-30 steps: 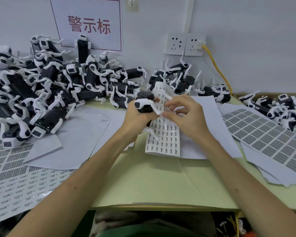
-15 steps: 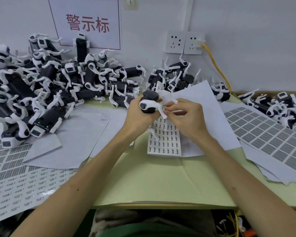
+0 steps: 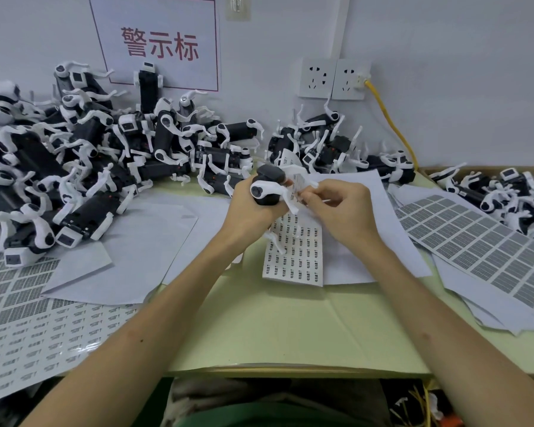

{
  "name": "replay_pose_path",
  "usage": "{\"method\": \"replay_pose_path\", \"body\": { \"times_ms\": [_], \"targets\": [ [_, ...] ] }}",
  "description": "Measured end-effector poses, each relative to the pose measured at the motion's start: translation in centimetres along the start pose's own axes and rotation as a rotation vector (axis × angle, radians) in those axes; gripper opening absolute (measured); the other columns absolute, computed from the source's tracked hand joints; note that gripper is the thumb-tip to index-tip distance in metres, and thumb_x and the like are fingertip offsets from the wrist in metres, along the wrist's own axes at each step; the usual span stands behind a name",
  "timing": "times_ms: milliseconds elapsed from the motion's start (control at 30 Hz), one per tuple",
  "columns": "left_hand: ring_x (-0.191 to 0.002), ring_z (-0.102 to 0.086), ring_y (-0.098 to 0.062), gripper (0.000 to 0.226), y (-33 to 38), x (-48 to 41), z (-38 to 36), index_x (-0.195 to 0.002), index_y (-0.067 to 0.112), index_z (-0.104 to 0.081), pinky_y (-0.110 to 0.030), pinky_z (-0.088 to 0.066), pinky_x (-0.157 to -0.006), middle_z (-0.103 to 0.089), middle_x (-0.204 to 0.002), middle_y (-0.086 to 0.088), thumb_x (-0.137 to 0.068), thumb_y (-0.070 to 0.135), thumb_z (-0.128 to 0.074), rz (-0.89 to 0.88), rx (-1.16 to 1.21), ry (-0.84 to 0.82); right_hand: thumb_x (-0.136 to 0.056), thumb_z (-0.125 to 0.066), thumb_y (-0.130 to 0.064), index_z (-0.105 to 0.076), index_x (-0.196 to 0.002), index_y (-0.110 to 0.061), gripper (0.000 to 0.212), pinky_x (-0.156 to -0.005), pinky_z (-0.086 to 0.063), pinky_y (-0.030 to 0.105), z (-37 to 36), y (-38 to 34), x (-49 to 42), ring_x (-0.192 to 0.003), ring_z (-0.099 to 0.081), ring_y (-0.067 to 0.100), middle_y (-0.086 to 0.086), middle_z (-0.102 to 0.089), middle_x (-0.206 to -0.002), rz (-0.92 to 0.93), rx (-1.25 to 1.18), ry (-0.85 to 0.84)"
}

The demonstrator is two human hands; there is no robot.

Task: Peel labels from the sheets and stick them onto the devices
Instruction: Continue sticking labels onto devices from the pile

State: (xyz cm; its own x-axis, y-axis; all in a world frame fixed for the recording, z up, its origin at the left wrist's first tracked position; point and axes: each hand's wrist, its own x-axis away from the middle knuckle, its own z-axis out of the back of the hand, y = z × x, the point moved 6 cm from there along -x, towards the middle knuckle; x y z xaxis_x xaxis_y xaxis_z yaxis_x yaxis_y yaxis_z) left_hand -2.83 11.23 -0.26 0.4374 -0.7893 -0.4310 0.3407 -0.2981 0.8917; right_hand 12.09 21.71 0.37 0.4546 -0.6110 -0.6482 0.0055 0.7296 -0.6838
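Left grip (image 3: 249,212) is wrapped round one device (image 3: 267,188): black body, white rounded shoulder, thin white legs. It is held up off the desk (image 3: 290,331). Right grip (image 3: 344,211) has its fingers curled, tips pinching a small printed label (image 3: 297,182) just at the device's right side, close to one white leg. Whether that label is free of its backing, I cannot tell. Just below both hands lies the label sheet (image 3: 295,254), white with rows of small black print, resting on blank paper (image 3: 379,241). Farther out I see a heap of devices (image 3: 105,161) at the back left and a second heap (image 3: 512,195) at the right. Grey label sheets (image 3: 475,245) lie just in front of that one.
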Motion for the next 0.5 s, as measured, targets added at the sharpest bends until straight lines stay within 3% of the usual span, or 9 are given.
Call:
{"method": "replay_pose_path", "body": {
  "times_ms": [100, 167, 233, 300, 400, 500],
  "targets": [
    [-0.089, -0.071, -0.01, 0.02, 0.0, 0.1, 0.2, -0.085, 0.011, -0.074, -0.033, -0.059, -0.081, -0.077, -0.092, 0.003, -0.083, -0.009, -0.077, 0.024, 0.047, 0.026, -0.085, -0.08, -0.009, -0.078, -0.083, -0.027, 0.017, -0.068, -0.057, 0.022, 0.1, -0.7, 0.1, -0.078, -0.073, 0.005, -0.016, -0.076, -0.085, 0.057, 0.022, -0.01],
    [-0.088, -0.072, -0.014, 0.03, 0.0, 0.2, 0.2, -0.076, 0.019, -0.072, -0.04, -0.062, -0.075, -0.077, -0.089, 0.004, -0.086, -0.009, -0.076, 0.051, 0.087, 0.031, -0.081, -0.083, -0.01, -0.081, -0.091, -0.017, 0.012, -0.071, -0.061, 0.031, -0.3, -1.2, 0.4, -0.085, -0.073, 0.009, -0.011, -0.076, -0.092, 0.118, 0.066, -0.041],
    [-0.071, -0.069, -0.011, 0.042, 0.0, 0.3, 0.1, -0.064, 0.026, -0.069, -0.034, -0.059, -0.054, -0.073, -0.078, 0.005, -0.087, -0.009, -0.074, 0.08, 0.118, 0.017, -0.081, -0.083, -0.009, -0.08, -0.093, -0.013, 0.013, -0.071, -0.061, 0.036, -0.5, -1.4, 0.5, -0.088, -0.072, 0.01, -0.007, -0.076, -0.096, 0.158, 0.109, -0.041],
    [-0.05, -0.06, -0.003, 0.041, -0.1, 0.4, -0.1, -0.067, 0.025, -0.068, -0.016, -0.045, -0.04, -0.067, -0.066, 0.011, -0.087, -0.01, -0.074, 0.12, 0.153, 0.016, -0.083, -0.081, -0.007, -0.08, -0.094, -0.012, 0.012, -0.07, -0.06, 0.036, -0.4, -1.6, 0.5, -0.088, -0.071, 0.01, -0.005, -0.075, -0.096, 0.203, 0.143, -0.036],
    [-0.047, -0.058, -0.005, 0.016, -0.3, 0.5, -0.1, -0.094, 0.0, -0.066, -0.013, -0.04, -0.038, -0.066, -0.07, 0.001, -0.086, -0.01, -0.075, 0.183, 0.172, 0.018, -0.085, -0.078, -0.006, -0.081, -0.093, -0.01, 0.01, -0.069, -0.06, 0.038, -0.2, -2.0, 0.6, -0.085, -0.071, 0.011, -0.002, -0.076, -0.093, 0.294, 0.212, -0.026],
    [-0.047, -0.056, -0.01, 0.024, -0.2, 0.7, 0.0, -0.102, -0.01, -0.06, -0.015, -0.039, -0.037, -0.06, -0.083, -0.015, -0.085, -0.008, -0.077, 0.224, 0.169, 0.027, -0.086, -0.075, -0.006, -0.079, -0.088, -0.008, 0.006, -0.065, -0.059, 0.04, -0.2, -2.7, 0.8, -0.08, -0.071, 0.016, 0.0, -0.076, -0.088, 0.391, 0.301, -0.014]
  ]
}}
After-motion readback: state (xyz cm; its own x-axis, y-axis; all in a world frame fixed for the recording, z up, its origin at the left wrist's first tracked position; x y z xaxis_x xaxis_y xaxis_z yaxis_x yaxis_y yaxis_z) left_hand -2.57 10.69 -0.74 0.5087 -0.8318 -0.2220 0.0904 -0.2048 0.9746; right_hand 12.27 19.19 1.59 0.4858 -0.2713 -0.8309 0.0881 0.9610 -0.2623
